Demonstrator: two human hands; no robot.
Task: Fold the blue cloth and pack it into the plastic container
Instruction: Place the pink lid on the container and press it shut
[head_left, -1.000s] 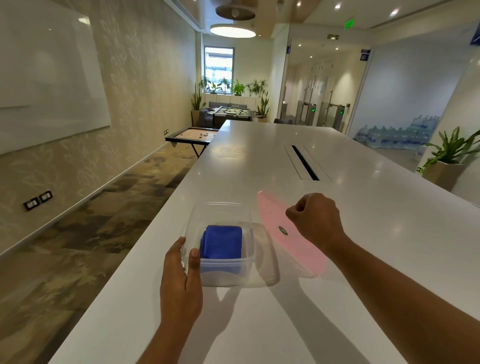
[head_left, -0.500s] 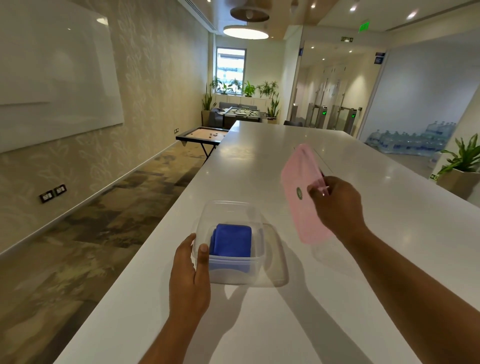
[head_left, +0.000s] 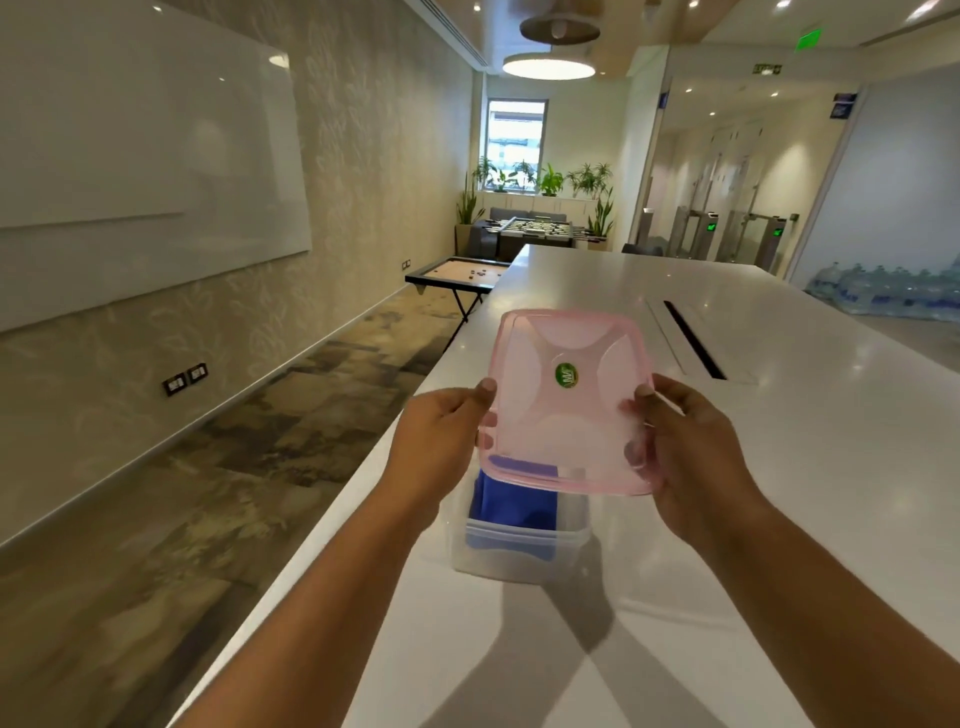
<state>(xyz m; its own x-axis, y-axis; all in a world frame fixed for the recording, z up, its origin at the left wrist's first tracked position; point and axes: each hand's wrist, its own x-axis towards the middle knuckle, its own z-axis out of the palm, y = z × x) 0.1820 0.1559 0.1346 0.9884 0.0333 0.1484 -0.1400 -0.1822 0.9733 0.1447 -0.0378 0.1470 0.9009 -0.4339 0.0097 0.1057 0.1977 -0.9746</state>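
Item: pink translucent lid (head_left: 566, 400), rounded square, a green round sticker (head_left: 567, 374) at its centre; held in the air above the container, tilted with its far edge higher. Left hand (head_left: 441, 447) grips the left edge, thumb on top, fingers curled beneath and showing faintly through the plastic. Right hand (head_left: 691, 457) grips the right edge likewise, thumb on top, fingertips under the rim. Item: clear plastic container (head_left: 519, 545), open, standing on the long white table (head_left: 779, 467) near its left edge, directly below the lid. Item: blue cloth (head_left: 517, 501), folded, lying inside the container, its far part seen through the lid
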